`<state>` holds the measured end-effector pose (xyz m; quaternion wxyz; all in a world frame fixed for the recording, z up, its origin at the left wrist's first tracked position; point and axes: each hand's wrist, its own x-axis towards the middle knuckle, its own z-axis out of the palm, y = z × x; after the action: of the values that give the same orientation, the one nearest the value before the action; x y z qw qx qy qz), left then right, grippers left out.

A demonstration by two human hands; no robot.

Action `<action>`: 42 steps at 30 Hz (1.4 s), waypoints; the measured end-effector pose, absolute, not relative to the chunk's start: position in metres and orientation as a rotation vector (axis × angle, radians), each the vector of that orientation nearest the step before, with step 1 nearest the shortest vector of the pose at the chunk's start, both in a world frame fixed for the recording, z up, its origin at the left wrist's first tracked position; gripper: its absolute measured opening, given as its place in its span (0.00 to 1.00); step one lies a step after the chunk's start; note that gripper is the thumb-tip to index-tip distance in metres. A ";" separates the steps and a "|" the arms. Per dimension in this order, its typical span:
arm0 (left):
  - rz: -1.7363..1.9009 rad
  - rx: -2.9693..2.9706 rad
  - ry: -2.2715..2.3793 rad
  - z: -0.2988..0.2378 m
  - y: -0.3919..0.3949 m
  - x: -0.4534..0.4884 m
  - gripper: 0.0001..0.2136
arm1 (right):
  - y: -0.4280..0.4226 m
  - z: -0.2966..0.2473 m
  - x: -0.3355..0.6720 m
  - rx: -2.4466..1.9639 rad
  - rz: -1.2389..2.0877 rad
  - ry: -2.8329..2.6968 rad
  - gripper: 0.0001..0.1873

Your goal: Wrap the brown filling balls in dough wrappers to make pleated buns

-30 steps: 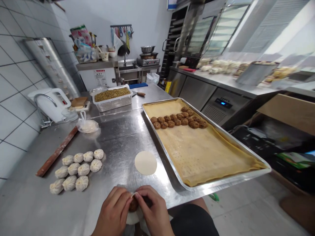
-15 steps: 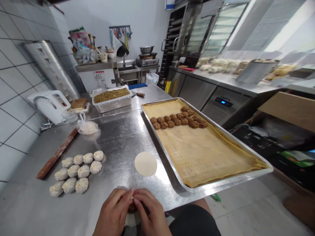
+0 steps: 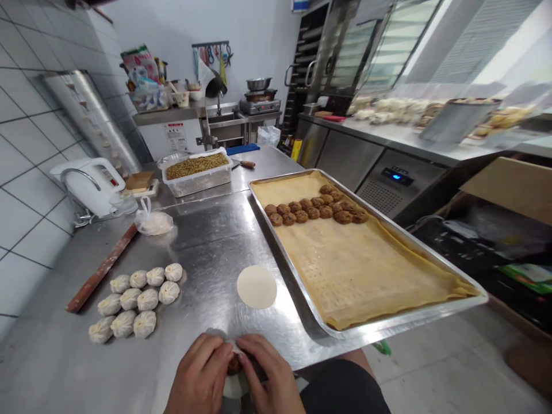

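Note:
At the table's near edge, my left hand (image 3: 200, 371) and my right hand (image 3: 269, 368) pinch the edge of a thin dough wrapper (image 3: 235, 386) between their fingertips. Inside it, partly covered by my fingers, shows a brown filling ball (image 3: 234, 364). Ahead of my hands a flat round wrapper (image 3: 257, 287) lies on the steel table (image 3: 202, 253). Several pleated white buns (image 3: 130, 298) sit in rows to the left. On the right stands a metal tray (image 3: 297, 282) lined with yellowish paper, with several brown filling balls (image 3: 313, 213) towards its far half.
A wooden rod (image 3: 103, 267) lies at the left beside a tied plastic bag (image 3: 155, 223). Further back are a white kettle (image 3: 88, 187), a plastic tub (image 3: 198, 179) of greenish-brown grains and a wooden-handled tool (image 3: 246, 164). A steel counter (image 3: 448, 146) runs along the right.
My fingers have shifted slightly along the wrapper's edge, and a bit more of the dough shows between them. The whole view has moved a little; the other things keep their places.

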<state>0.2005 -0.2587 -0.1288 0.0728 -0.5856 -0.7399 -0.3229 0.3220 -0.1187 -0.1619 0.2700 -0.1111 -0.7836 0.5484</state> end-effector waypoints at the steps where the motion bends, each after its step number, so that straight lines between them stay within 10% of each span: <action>1: -0.976 -1.738 -2.196 -0.129 -0.258 0.201 0.10 | -0.118 -0.161 0.322 -0.365 1.488 -2.088 0.09; 42: -0.939 -1.562 -2.196 -0.129 -0.251 0.219 0.09 | -0.118 -0.162 0.337 -0.334 1.504 -2.148 0.14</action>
<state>0.2188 -0.2508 -0.1289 0.1434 -0.5418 -0.7615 -0.3257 0.3372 -0.1184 -0.1621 0.2466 -0.1224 -0.7875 0.5514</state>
